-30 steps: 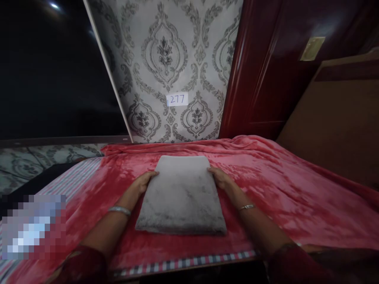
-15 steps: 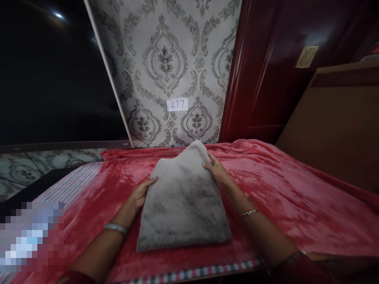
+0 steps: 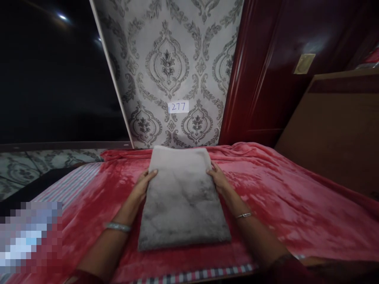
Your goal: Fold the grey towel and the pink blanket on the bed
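Wall [image 3: 167, 67] backed blanket [image 3: 272, 193]. Toward its near edge: grey cloth [image 3: 184, 201], sides gripped by left hand [image 3: 143, 183], right hand [image 3: 219, 179]. Apparent step: squaring; next move likely needed even tension.

The worktop [image 3: 231, 275] is covered by a checked cloth [image 3: 74, 181], over which a red plush blanket [image 3: 290, 209] is spread; on it, a grey cloth [image 3: 183, 201] appears rested at its near end.
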The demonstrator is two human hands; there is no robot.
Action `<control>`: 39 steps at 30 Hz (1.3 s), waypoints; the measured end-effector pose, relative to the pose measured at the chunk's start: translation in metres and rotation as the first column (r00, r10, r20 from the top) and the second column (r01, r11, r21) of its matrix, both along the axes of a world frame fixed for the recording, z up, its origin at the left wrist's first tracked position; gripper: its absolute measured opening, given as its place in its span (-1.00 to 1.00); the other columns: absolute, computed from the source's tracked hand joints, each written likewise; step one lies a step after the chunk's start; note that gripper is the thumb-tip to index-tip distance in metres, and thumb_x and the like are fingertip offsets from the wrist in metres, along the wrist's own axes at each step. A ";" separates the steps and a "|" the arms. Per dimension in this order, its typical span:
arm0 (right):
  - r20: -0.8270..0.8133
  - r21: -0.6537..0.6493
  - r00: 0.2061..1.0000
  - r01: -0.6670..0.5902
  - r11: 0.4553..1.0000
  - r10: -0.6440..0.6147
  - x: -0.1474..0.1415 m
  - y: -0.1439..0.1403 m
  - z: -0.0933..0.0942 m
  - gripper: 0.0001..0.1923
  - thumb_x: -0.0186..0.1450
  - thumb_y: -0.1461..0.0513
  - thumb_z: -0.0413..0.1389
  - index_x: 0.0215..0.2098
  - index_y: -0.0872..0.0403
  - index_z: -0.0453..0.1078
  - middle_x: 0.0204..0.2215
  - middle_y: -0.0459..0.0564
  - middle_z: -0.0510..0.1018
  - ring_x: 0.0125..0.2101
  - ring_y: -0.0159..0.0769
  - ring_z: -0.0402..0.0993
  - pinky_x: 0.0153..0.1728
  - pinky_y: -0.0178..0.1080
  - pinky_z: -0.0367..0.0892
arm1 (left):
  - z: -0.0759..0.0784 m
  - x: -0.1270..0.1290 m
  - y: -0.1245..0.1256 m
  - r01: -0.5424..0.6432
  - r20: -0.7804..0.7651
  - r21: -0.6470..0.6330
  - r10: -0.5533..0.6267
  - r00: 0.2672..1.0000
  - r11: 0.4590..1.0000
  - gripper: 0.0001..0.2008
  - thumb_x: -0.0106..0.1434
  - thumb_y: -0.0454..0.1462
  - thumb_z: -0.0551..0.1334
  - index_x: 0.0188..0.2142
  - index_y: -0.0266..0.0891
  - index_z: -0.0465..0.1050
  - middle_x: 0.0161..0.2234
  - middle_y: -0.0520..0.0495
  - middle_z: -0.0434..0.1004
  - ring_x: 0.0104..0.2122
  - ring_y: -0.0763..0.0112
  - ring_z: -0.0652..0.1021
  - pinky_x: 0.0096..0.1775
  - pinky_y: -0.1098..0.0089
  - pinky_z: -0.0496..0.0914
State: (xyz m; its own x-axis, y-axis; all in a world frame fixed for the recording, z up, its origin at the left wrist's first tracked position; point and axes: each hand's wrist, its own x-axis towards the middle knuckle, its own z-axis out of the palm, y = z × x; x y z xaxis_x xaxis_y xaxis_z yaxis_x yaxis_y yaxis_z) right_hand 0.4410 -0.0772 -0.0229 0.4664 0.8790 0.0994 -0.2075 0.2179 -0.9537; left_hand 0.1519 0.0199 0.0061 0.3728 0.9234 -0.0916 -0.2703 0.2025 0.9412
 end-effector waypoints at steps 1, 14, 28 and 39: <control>-0.001 -0.073 1.000 0.004 0.997 -0.004 0.002 0.002 -0.009 -0.43 -0.10 0.23 0.19 -0.06 0.00 0.43 -0.27 -0.07 0.63 -0.39 -0.21 0.51 -0.41 -0.23 0.39 | -0.005 0.001 0.004 0.034 -0.059 -0.056 -0.037 0.998 0.998 -0.70 -0.09 -0.25 0.47 -0.33 -0.29 0.56 -0.47 -0.09 0.64 -0.53 0.30 0.59 -0.46 0.40 0.47; -0.033 -0.172 0.999 0.008 0.985 -0.014 0.008 0.009 -0.039 -0.70 -0.01 0.21 0.19 -0.27 0.03 0.43 -0.47 -0.14 0.59 -0.46 -0.27 0.49 -0.40 -0.26 0.39 | -0.014 -0.002 0.014 0.203 -0.164 -0.215 -0.240 0.957 0.955 -0.66 -0.03 -0.36 0.47 -0.23 -0.36 0.53 -0.41 -0.20 0.66 -0.52 0.22 0.62 -0.40 0.32 0.52; -0.190 -0.167 0.932 -0.340 0.926 0.308 -0.024 -0.110 -0.036 -0.47 0.04 0.12 0.35 -0.02 0.05 0.47 -0.13 0.04 0.64 -0.17 -0.14 0.58 -0.09 -0.14 0.44 | -0.015 -0.037 -0.056 0.250 -0.201 -0.251 -0.302 0.932 0.935 -0.41 -0.09 -0.25 0.54 -0.03 -0.30 0.50 -0.15 -0.25 0.66 -0.27 0.13 0.66 -0.20 0.28 0.54; -0.042 -0.195 0.978 -0.207 0.959 0.203 -0.031 -0.123 -0.033 -0.36 -0.03 0.13 0.35 0.03 0.00 0.39 -0.06 0.00 0.61 -0.10 -0.08 0.53 -0.06 -0.08 0.42 | -0.025 -0.036 -0.080 0.083 -0.210 -0.153 -0.115 0.971 0.985 -0.18 -0.26 -0.27 0.57 0.08 -0.26 0.47 -0.15 -0.20 0.67 -0.25 0.07 0.64 -0.32 0.34 0.51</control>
State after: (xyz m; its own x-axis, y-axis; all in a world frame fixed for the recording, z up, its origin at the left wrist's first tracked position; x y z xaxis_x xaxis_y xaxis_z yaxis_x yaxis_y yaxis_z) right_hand 0.4097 -0.1998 -0.0557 0.2739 0.9572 -0.0933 -0.2488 -0.0232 -0.9683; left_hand 0.1157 -0.0601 -0.0192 0.4182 0.8544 -0.3084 -0.0345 0.3541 0.9346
